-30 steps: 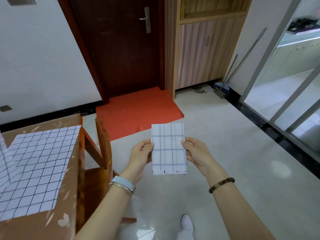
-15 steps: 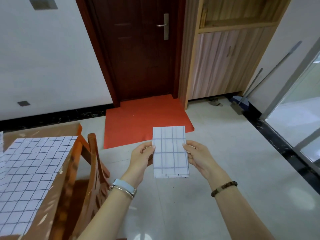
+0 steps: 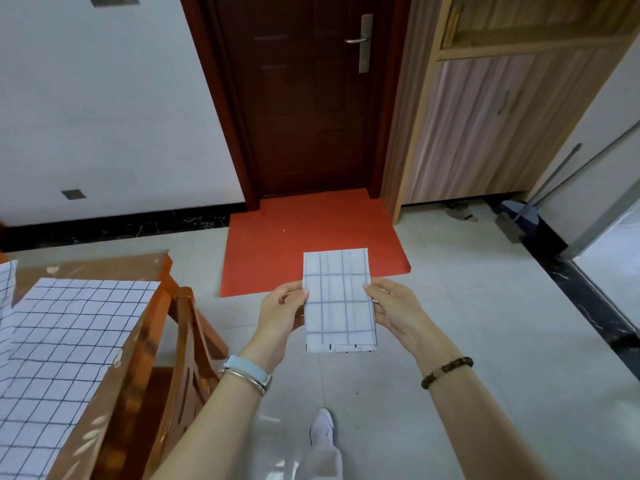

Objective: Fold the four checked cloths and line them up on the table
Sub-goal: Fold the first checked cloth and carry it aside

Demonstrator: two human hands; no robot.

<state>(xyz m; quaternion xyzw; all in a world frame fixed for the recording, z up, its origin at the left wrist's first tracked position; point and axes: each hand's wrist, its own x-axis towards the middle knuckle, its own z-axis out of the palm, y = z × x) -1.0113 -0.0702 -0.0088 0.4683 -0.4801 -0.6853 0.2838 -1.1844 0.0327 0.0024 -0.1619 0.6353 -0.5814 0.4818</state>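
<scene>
Hands first: we found the left hand (image 3: 282, 315) and right hand (image 3: 394, 311) each pinching one side of their load. The table (image 3: 104, 268) carried an unfolded checked cloth (image 3: 65, 348) up to its right edge. The folded cloth (image 3: 339, 303) hung clear beyond that edge; we advised landing it square, layers aligned.

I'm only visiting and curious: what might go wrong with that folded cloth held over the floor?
The left hand and right hand pinch only the side edges of the folded cloth, so its layers could slip open or it could drop. An unfolded cloth covers much of the table, perhaps leaving little room to set it down.
</scene>
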